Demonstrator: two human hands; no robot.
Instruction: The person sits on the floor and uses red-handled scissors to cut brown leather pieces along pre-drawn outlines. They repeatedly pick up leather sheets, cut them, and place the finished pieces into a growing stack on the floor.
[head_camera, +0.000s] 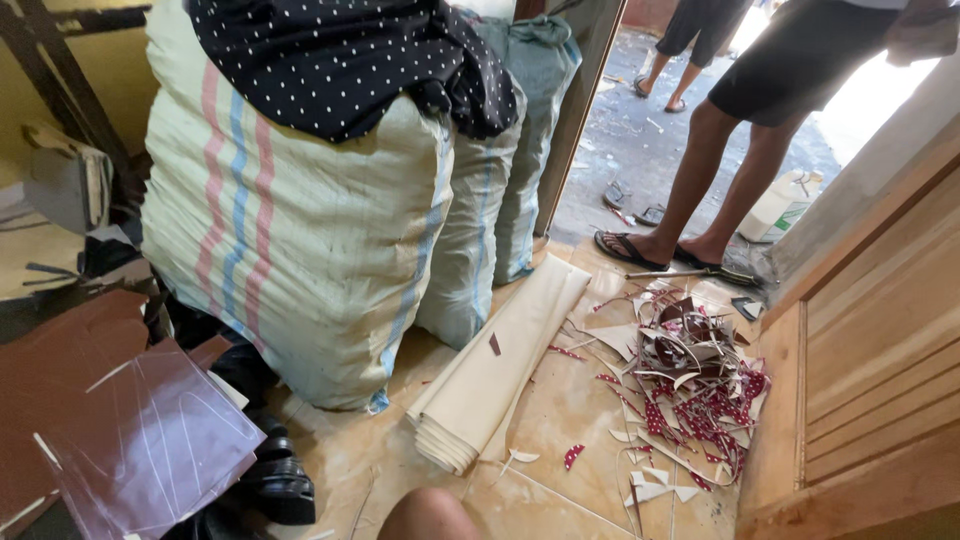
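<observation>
Neither of my hands shows in the head view. A rounded bit of my own body, likely a knee (428, 515), pokes in at the bottom edge. In front of it lies a stack of cream-coloured sheets (495, 385) on the tiled floor (560, 410). To the right sits a heap of red-and-white dotted offcuts and cream strips (690, 385). At the left lie glossy maroon sheets (150, 445) beside dark black pieces (275, 480).
Large striped woven sacks (290, 220) stand behind the sheets, a dark dotted cloth (340, 55) draped over them. A wooden door panel (870, 370) is at the right. Another person in flip-flops stands in the doorway (700, 190), a white jug (780, 205) beside their feet.
</observation>
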